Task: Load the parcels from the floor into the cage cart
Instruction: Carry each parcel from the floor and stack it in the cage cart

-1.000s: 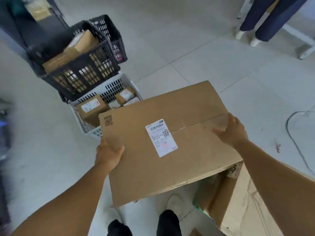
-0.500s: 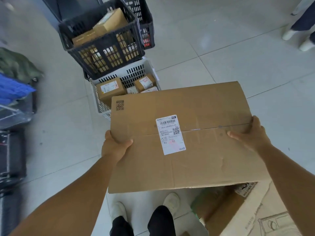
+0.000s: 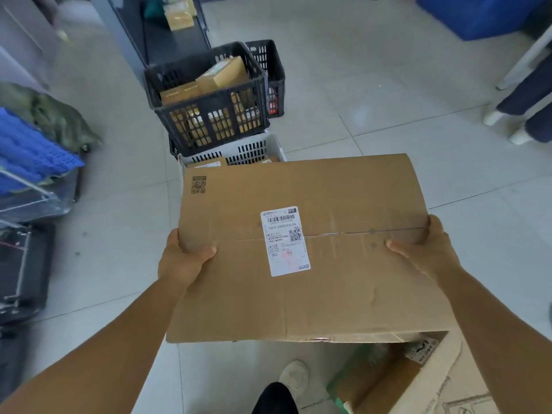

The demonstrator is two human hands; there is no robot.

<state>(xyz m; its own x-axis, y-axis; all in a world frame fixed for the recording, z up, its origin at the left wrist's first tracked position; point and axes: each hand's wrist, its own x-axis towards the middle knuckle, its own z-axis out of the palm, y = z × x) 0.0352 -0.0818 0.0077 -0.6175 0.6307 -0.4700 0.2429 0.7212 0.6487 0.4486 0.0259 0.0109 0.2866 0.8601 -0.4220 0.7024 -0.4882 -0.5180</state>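
Now the flat cardboard parcel [image 3: 301,249] is held off the tiled floor [image 3: 388,121] between both hands, its broad face up and its white shipping label [image 3: 285,242] lying midway between them. The left hand [image 3: 182,258] grips the parcel's left edge, thumb curled over the top face and fingers hidden beneath. The right hand [image 3: 421,252] grips the right edge at the taped seam, thumb lying on top and fingers wrapped round the side. A printed QR mark [image 3: 198,184] sits on the far corner beyond the left hand.

Beyond the parcel's far edge, ahead of the hands, a white slotted crate [image 3: 239,150] holds small boxes, and a black crate [image 3: 209,100] of cardboard boxes is stacked on it, with a second black crate [image 3: 271,73] behind. Below the right forearm stands an open cardboard carton [image 3: 418,380]. Left of the left hand are a metal-framed cart [image 3: 27,198] and blue mesh material [image 3: 33,150]; what they hold is blurred.
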